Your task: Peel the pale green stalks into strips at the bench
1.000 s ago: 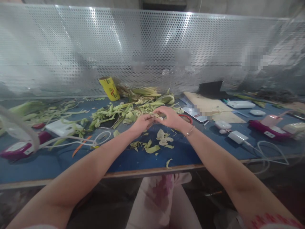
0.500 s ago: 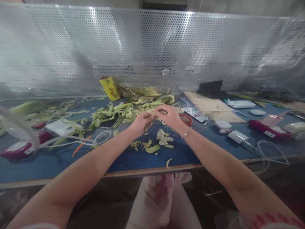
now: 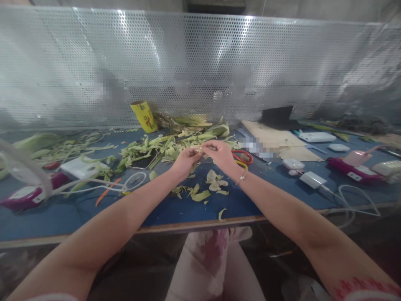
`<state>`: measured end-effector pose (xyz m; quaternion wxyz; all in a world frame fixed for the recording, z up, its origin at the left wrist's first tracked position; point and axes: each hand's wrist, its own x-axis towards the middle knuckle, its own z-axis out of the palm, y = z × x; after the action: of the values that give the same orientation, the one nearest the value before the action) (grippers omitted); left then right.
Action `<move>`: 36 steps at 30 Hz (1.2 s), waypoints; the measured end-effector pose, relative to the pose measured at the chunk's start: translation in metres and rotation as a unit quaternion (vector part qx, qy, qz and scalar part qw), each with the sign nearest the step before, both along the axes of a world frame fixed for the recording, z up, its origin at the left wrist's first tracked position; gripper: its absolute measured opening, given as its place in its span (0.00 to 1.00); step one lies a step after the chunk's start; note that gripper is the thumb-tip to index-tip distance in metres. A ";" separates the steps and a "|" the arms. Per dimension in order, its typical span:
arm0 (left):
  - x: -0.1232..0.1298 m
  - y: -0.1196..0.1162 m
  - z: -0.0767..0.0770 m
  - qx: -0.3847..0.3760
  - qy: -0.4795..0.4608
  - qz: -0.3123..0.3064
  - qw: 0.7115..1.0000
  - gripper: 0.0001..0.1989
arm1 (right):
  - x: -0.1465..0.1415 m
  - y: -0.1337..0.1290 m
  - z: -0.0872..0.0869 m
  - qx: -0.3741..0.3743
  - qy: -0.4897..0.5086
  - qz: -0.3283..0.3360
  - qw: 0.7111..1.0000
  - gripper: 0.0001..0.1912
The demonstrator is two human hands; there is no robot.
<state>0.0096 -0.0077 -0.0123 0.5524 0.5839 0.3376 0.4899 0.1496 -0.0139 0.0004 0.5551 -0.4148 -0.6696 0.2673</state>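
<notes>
My left hand and my right hand meet fingertip to fingertip above the middle of the blue table. Both are closed in a pinch on a small pale green leaf piece, mostly covered by the fingers. Behind them lies a heap of green leafy strips. Loose leaf scraps are scattered on the table below my hands. Just right of my right hand are red and yellow looped handles.
A yellow roll leans at the back by a perforated metal panel. Left are a white box and cables. Right are cardboard, a white charger with its cord, and a purple object.
My right hand has shifted slightly left and its wrist is lower, uncovering more of the red and yellow handles. My left hand has hardly moved.
</notes>
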 end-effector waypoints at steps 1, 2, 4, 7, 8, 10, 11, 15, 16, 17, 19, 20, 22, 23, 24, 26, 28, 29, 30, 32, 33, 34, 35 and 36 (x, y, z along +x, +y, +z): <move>0.001 0.000 0.000 0.007 -0.001 -0.005 1.000 0.16 | 0.001 0.001 -0.001 0.001 -0.005 0.005 1.000 0.09; 0.001 0.000 0.000 0.015 -0.003 -0.010 1.000 0.16 | 0.001 0.001 -0.002 0.000 -0.008 0.009 1.000 0.09; 0.002 -0.001 0.001 0.021 -0.012 -0.018 1.000 0.16 | 0.002 0.002 -0.002 -0.008 -0.008 0.013 1.000 0.10; 0.002 0.000 0.001 0.003 -0.032 -0.018 0.999 0.18 | 0.003 0.003 0.000 -0.023 0.000 0.024 0.999 0.10; 0.002 0.000 0.001 -0.003 -0.036 -0.018 0.999 0.18 | 0.004 0.003 0.000 -0.025 0.003 0.032 0.999 0.09; 0.002 -0.001 0.002 -0.007 -0.037 -0.020 0.999 0.18 | 0.005 0.006 0.001 -0.023 0.009 0.053 0.998 0.09; 0.001 -0.001 0.003 -0.007 -0.034 -0.024 0.999 0.17 | 0.006 0.008 0.001 -0.020 0.009 0.066 0.998 0.10; 0.000 -0.004 0.006 -0.010 -0.025 -0.033 0.999 0.16 | 0.013 0.012 0.001 -0.030 -0.008 0.126 0.992 0.15; 0.000 -0.005 0.006 -0.010 -0.020 -0.032 0.999 0.17 | 0.015 0.012 0.002 -0.035 -0.021 0.137 0.990 0.17; 0.000 -0.005 0.006 -0.009 -0.012 -0.031 0.999 0.17 | 0.017 0.010 0.003 -0.039 -0.036 0.145 0.988 0.19; 0.000 -0.005 0.005 -0.006 0.008 -0.038 0.999 0.17 | 0.020 0.007 0.005 -0.042 -0.069 0.153 0.985 0.21; -0.001 -0.005 0.004 -0.008 0.018 -0.048 0.999 0.18 | 0.021 0.005 0.006 -0.042 -0.081 0.160 0.983 0.22; -0.001 -0.006 0.005 -0.024 0.035 -0.072 0.996 0.19 | 0.023 0.002 0.008 -0.037 -0.090 0.183 0.978 0.25; -0.002 -0.007 0.005 -0.035 0.042 -0.083 0.995 0.19 | 0.024 0.002 0.008 -0.032 -0.090 0.198 0.976 0.26; -0.002 -0.009 0.006 -0.047 0.048 -0.091 0.994 0.20 | 0.025 0.001 0.008 -0.027 -0.088 0.212 0.973 0.27; -0.002 -0.011 0.009 -0.067 0.056 -0.106 0.991 0.20 | 0.026 0.001 0.008 -0.022 -0.086 0.231 0.969 0.29; -0.003 -0.014 0.011 -0.078 0.061 -0.117 0.988 0.20 | 0.025 0.000 0.009 -0.029 -0.082 0.236 0.968 0.29; -0.003 -0.015 0.011 -0.079 0.062 -0.118 0.988 0.19 | 0.024 -0.001 0.009 -0.034 -0.076 0.237 0.968 0.29; -0.003 -0.015 0.011 -0.078 0.062 -0.117 0.988 0.19 | 0.023 -0.001 0.009 -0.038 -0.065 0.238 0.968 0.29; -0.002 -0.016 0.011 -0.069 0.054 -0.115 0.989 0.20 | 0.021 0.000 0.008 -0.039 -0.034 0.247 0.968 0.29; -0.002 -0.016 0.010 -0.065 0.047 -0.119 0.990 0.20 | 0.020 0.001 0.007 -0.034 -0.017 0.253 0.967 0.28; -0.002 -0.015 0.009 -0.061 0.039 -0.125 0.989 0.19 | 0.020 0.002 0.006 -0.028 -0.002 0.257 0.966 0.28; -0.002 -0.015 0.008 -0.055 0.032 -0.131 0.989 0.19 | 0.020 0.004 0.004 -0.022 0.009 0.256 0.966 0.28; -0.002 -0.014 0.007 -0.046 0.025 -0.133 0.990 0.18 | 0.020 0.006 0.003 -0.016 0.014 0.250 0.968 0.27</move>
<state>0.0080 -0.0215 -0.0052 0.6306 0.6096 0.2930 0.3806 0.1692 -0.0078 0.0032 0.4731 -0.2394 -0.7398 0.4142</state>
